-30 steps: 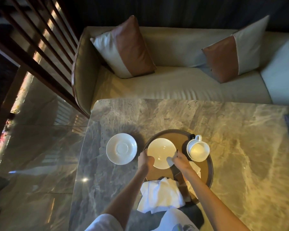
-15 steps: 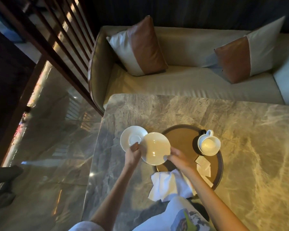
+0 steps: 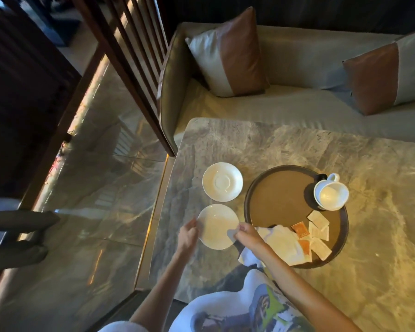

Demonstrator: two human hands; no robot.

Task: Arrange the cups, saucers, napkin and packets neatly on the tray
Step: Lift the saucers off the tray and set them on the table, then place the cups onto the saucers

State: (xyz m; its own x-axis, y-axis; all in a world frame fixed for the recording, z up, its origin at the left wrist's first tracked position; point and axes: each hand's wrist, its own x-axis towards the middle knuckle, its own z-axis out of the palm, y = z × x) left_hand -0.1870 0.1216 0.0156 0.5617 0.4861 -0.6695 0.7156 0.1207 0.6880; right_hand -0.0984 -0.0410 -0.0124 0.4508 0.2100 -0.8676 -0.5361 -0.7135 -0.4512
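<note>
While I watch through the head camera, the near saucer [image 3: 217,226] shows as a plain white round dish, shallow, with nothing on it. It sits off the tray [image 3: 273,195], over the marble table [image 3: 381,212], at about 8 o'clock from the tray's centre and just beside its dark rim. I cannot tell if it rests on the marble or is lifted a little.

Both forearms come in from 6 o'clock. The left hand [image 3: 188,236] has its fingers curled and pinches the saucer's rim at 9 o'clock. The right hand [image 3: 248,236] is bent at the wrist and pinches the rim at 3 o'clock with thumb and fingertips. So the dish lies between the two hands.

A far saucer [image 3: 222,182], also white, lies at 12 o'clock from the near one, near but apart. On the round brown tray, a white cup [image 3: 331,195] stands at 2 o'clock. The crumpled white napkin [image 3: 283,243] lies at 6 o'clock and hangs over the rim. White packets [image 3: 318,220] and orange packets [image 3: 300,229] are scattered at 4 to 5 o'clock, some touching the napkin.
</note>
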